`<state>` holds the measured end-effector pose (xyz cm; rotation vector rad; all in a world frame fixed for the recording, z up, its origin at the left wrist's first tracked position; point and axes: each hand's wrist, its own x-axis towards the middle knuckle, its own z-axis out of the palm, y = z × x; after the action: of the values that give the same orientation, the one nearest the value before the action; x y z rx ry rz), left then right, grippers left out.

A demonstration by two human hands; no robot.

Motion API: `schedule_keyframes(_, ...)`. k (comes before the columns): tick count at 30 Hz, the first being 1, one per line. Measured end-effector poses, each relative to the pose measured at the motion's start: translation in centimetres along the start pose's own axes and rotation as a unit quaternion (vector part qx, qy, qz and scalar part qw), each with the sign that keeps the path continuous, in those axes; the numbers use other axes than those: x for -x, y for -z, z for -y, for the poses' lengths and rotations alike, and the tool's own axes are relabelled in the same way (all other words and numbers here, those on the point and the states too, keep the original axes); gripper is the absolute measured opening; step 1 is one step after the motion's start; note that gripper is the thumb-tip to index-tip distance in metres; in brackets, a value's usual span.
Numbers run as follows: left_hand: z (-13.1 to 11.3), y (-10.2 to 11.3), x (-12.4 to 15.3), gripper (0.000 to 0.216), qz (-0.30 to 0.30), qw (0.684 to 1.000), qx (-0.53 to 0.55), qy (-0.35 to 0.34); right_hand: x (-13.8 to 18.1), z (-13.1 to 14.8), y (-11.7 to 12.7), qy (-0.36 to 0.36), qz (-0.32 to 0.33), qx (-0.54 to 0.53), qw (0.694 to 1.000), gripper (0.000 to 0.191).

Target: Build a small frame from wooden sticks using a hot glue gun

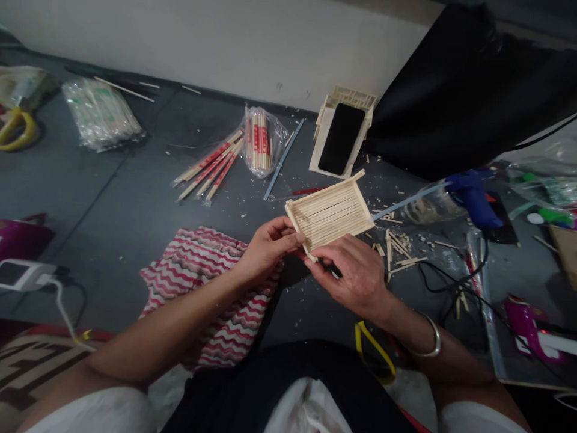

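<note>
A small panel of pale wooden sticks (333,215), laid side by side with raised stick edges, is held above the table between my two hands. My left hand (269,249) pinches its left corner, thumb on top and fingers underneath. My right hand (354,270) is closed at the near edge, thumb and fingertips by the lower left corner; whether a small piece is between them is hidden. Beneath my left forearm lies a red and white wavy-striped cloth (202,270). Cut stick pieces (396,246) are scattered to the right of the panel.
A blue glue gun (473,192) with a long glue stick lies at right, its black cable (455,282) looping below. Behind stand a phone (341,138) on a stick frame and bundled sticks (260,141). A packed bag (101,114) and yellow-handled scissors (20,129) lie left.
</note>
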<state>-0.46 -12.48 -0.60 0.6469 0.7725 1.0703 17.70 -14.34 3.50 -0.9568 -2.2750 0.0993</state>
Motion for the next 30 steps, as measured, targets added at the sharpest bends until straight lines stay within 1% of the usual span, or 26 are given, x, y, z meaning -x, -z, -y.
schedule_keyframes(15, -0.19, -0.17, -0.02, 0.036, -0.002, 1.0, 0.003, 0.003, 0.09, -0.03, -0.09, 0.0, -0.005, -0.007, 1.0, 0.007)
schedule_keyframes(30, -0.11, -0.09, -0.02, 0.034, -0.001, 1.0, 0.005, 0.006, 0.1, -0.01, -0.15, 0.001, -0.007, 0.0, 1.0, 0.009)
